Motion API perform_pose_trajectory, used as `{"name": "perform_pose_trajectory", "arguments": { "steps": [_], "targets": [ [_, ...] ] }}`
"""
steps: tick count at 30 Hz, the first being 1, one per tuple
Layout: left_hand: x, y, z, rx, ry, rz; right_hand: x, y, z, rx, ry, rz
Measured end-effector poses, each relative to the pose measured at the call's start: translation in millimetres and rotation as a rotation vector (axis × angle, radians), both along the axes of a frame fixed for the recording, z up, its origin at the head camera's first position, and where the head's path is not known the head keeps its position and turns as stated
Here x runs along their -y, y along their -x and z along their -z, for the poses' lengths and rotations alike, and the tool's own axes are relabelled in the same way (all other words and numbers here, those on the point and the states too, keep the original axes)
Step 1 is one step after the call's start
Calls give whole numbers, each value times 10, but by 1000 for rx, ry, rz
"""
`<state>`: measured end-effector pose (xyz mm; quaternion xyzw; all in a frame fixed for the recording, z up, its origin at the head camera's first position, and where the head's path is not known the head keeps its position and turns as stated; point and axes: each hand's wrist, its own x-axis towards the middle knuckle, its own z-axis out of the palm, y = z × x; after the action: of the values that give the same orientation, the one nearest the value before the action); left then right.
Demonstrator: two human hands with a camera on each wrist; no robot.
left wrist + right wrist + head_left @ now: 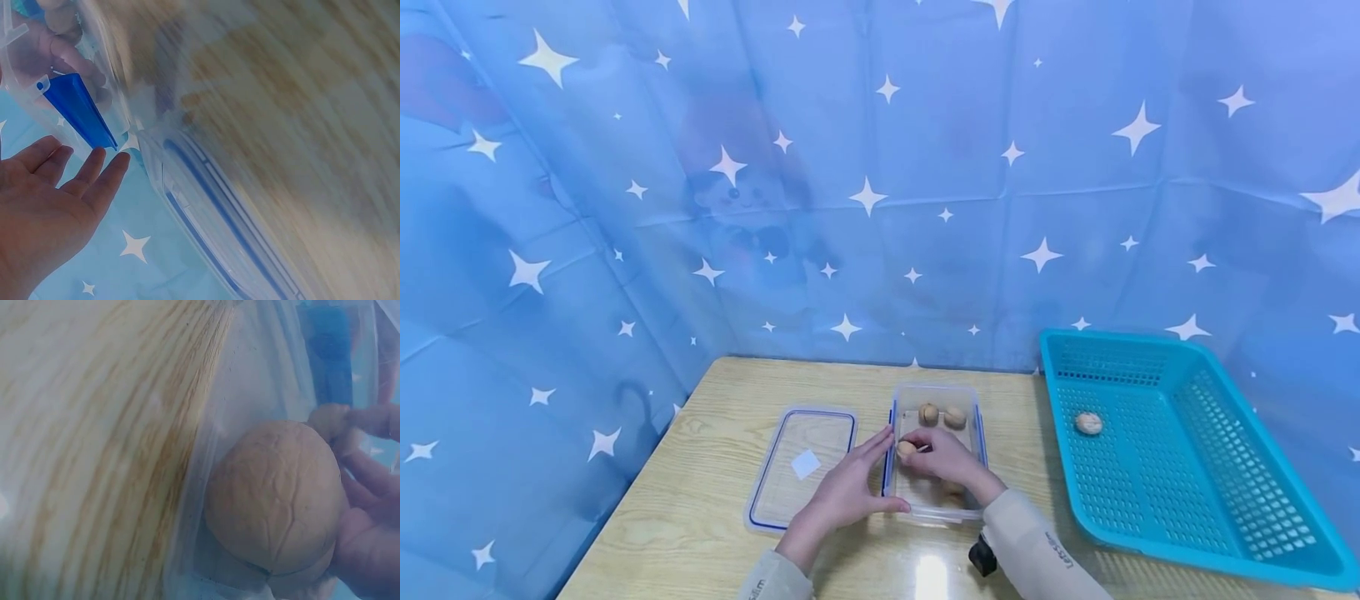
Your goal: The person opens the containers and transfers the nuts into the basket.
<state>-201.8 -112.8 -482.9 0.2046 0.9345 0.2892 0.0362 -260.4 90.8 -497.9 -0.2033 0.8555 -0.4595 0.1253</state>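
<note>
My right hand [946, 457] reaches down into a clear plastic box [925, 514] with blue clips and pinches a walnut [907, 448] near the box's left wall. Two more walnuts lie at the back of the box, one brown walnut [928, 413] left of a paler walnut [955, 417]. Partly hidden by my right wrist, another walnut [275, 494] sits near the front and looms large in the right wrist view. My left hand [848, 487] spans the box's left side, its fingers extended and fingertips right at the wall, by the blue clip [80, 111].
Left of the box, its clear lid [765, 492] with a blue seal lies on the wooden table [685, 483]. A turquoise basket [1078, 492] stands to the right with one walnut [1088, 423] inside. A starry blue curtain [865, 275] hangs behind the table.
</note>
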Motion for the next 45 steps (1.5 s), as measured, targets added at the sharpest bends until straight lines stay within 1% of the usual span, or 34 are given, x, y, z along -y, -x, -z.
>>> {"name": "perform_pose_trajectory", "arguments": {
  "steps": [3, 7, 11, 15, 17, 21, 27, 32, 34, 38, 45],
  "targets": [
    [1, -34, 15, 7, 3, -2, 8, -35, 22, 9, 11, 13],
    [5, -81, 36, 19, 4, -6, 15, -76, 35, 32, 60, 22],
    [13, -114, 52, 29, 3, -8, 4, -95, 35, 19, 75, 18],
    [15, -99, 46, 24, 6, -8, -15, -76, -6, 0, 70, 25],
    [13, -74, 34, 24, 8, -6, -22, -52, -46, -11, 72, 46],
    [7, -16, 1, 22, 1, 0, -30, 3, -171, -18, 88, 81],
    [1, 39, -31, 26, 10, 1, -89, 53, -400, -13, 135, 90],
    [-5, 68, -71, 34, 18, -2, -183, 63, -597, -71, 129, 100],
    [-5, 74, -85, 37, 21, -3, -222, 61, -676, -84, 113, 108],
    [0, 71, -95, 42, 23, -1, -316, 40, -838, -65, 116, 137],
    [1, 29, -75, 65, 24, -7, -556, -36, -1102, -103, 105, 202]
  ]
}}
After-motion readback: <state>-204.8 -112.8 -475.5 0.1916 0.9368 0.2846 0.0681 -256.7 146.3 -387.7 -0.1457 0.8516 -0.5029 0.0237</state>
